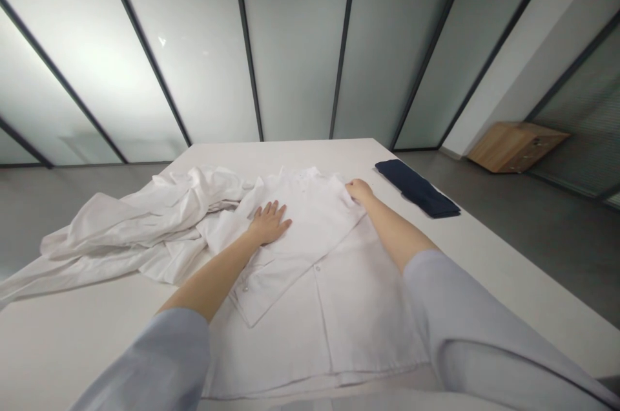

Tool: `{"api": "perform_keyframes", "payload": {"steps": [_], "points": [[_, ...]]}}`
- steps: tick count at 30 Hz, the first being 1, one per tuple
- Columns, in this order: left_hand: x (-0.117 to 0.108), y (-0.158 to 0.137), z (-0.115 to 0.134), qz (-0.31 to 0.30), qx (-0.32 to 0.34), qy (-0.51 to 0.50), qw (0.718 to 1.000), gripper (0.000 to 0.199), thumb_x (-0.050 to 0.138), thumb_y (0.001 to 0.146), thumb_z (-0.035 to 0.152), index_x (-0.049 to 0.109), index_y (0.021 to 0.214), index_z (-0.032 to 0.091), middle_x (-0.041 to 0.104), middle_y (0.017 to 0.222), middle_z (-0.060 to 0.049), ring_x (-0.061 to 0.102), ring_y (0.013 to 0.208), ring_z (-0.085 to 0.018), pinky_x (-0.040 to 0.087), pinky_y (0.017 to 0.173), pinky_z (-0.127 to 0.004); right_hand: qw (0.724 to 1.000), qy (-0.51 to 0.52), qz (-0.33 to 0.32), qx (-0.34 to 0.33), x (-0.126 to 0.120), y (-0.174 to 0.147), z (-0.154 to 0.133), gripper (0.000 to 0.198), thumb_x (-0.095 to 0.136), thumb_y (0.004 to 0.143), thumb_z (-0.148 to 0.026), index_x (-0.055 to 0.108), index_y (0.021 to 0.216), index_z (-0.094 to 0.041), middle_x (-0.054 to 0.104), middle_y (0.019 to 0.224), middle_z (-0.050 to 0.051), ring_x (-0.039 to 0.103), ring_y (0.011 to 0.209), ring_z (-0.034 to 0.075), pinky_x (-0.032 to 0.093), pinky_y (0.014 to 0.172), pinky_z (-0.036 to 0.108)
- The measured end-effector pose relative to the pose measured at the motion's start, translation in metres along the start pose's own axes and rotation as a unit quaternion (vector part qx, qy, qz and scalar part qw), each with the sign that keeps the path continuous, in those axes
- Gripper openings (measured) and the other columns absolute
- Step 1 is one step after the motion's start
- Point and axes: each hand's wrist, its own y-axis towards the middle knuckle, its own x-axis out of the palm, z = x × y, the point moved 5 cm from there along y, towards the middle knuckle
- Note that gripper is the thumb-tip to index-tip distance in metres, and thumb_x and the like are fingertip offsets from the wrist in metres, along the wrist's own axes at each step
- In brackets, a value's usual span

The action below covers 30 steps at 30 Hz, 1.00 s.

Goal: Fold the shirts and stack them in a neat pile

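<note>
A white buttoned shirt lies spread on the table in front of me, its hem towards me. One sleeve is laid slantwise across its front, with the cuff at the lower left. My left hand rests flat on the fabric, fingers spread. At the shirt's upper right edge, my right hand is closed, its fingertips pinching the cloth near the shoulder. Part of the shirt's right side is hidden under my right forearm.
A crumpled heap of white cloth lies on the left, touching the shirt. A folded dark navy cloth is at the right of the white table. Frosted glass panels stand behind, and a wooden cabinet is on the floor at right.
</note>
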Motion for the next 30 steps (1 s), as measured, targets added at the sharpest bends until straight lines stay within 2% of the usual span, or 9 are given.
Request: {"api": "perform_keyframes", "payload": {"steps": [3, 8, 13, 16, 19, 24, 27, 30], "points": [[0.000, -0.003, 0.001, 0.000, -0.002, -0.004, 1.000, 0.067, 0.023, 0.096, 0.056, 0.028, 0.152, 0.020, 0.019, 0.159, -0.013, 0.017, 0.146, -0.031, 0.018, 0.115, -0.052, 1.000, 0.006, -0.005, 0.013, 0.010, 0.016, -0.002, 0.035, 0.050, 0.088, -0.035, 0.070, 0.111, -0.017, 0.067, 0.118, 0.016, 0.062, 0.109, 0.031, 0.048, 0.084, 0.037], [0.000, -0.005, 0.000, 0.010, -0.003, -0.014, 1.000, 0.065, 0.026, 0.096, 0.055, 0.030, 0.150, 0.021, 0.021, 0.159, -0.012, 0.018, 0.146, -0.030, 0.018, 0.115, -0.052, 1.000, 0.003, -0.003, -0.001, 0.014, 0.030, -0.010, 0.032, 0.050, 0.087, -0.024, 0.067, 0.113, -0.015, 0.066, 0.116, 0.017, 0.063, 0.107, 0.028, 0.049, 0.083, 0.034], [0.001, -0.006, -0.002, 0.001, -0.008, -0.028, 1.000, 0.064, 0.023, 0.096, 0.055, 0.029, 0.151, 0.023, 0.020, 0.159, -0.011, 0.017, 0.146, -0.029, 0.017, 0.116, -0.051, 0.998, -0.006, 0.054, 0.012, 0.004, 0.026, -0.004, 0.036, 0.041, 0.092, -0.023, 0.061, 0.121, -0.015, 0.064, 0.121, 0.017, 0.060, 0.111, 0.028, 0.046, 0.088, 0.038], [0.000, -0.004, -0.002, -0.003, -0.010, -0.023, 1.000, 0.066, 0.021, 0.096, 0.057, 0.027, 0.152, 0.023, 0.019, 0.160, -0.010, 0.016, 0.147, -0.029, 0.017, 0.116, -0.051, 0.995, -0.019, 0.096, -0.028, -0.004, 0.014, -0.009, 0.042, 0.040, 0.093, -0.029, 0.056, 0.128, -0.013, 0.060, 0.126, 0.018, 0.056, 0.114, 0.031, 0.043, 0.092, 0.042], [-0.001, 0.001, -0.004, -0.008, -0.017, -0.018, 1.000, 0.068, 0.020, 0.095, 0.059, 0.025, 0.153, 0.023, 0.017, 0.160, -0.010, 0.016, 0.147, -0.029, 0.016, 0.116, -0.051, 0.988, -0.041, 0.111, -0.098, -0.006, -0.007, -0.019, 0.046, 0.041, 0.093, -0.034, 0.052, 0.132, -0.014, 0.056, 0.131, 0.018, 0.052, 0.118, 0.031, 0.040, 0.097, 0.044], [-0.004, 0.017, -0.008, -0.017, -0.017, -0.010, 1.000, 0.068, 0.020, 0.095, 0.059, 0.023, 0.153, 0.022, 0.016, 0.160, -0.011, 0.016, 0.147, -0.029, 0.016, 0.116, -0.051, 0.974, -0.079, 0.042, -0.210, 0.011, -0.059, -0.033, 0.053, 0.036, 0.095, -0.048, 0.048, 0.139, -0.020, 0.046, 0.144, 0.014, 0.042, 0.131, 0.031, 0.033, 0.105, 0.045], [-0.007, 0.026, -0.009, -0.020, -0.013, -0.011, 1.000, 0.068, 0.021, 0.096, 0.057, 0.024, 0.153, 0.020, 0.016, 0.160, -0.013, 0.015, 0.147, -0.030, 0.016, 0.116, -0.052, 0.974, -0.094, -0.019, -0.203, 0.028, -0.081, -0.028, 0.062, 0.032, 0.094, -0.060, 0.042, 0.144, -0.025, 0.038, 0.151, 0.014, 0.033, 0.138, 0.034, 0.026, 0.110, 0.050], [-0.010, 0.035, -0.009, -0.012, -0.003, -0.014, 1.000, 0.066, 0.021, 0.096, 0.055, 0.027, 0.151, 0.019, 0.019, 0.159, -0.014, 0.017, 0.146, -0.030, 0.016, 0.115, -0.052, 0.979, -0.094, -0.057, -0.172, 0.038, -0.083, -0.018, 0.068, 0.029, 0.092, -0.065, 0.035, 0.148, -0.028, 0.027, 0.157, 0.011, 0.023, 0.143, 0.037, 0.020, 0.112, 0.054]]}}
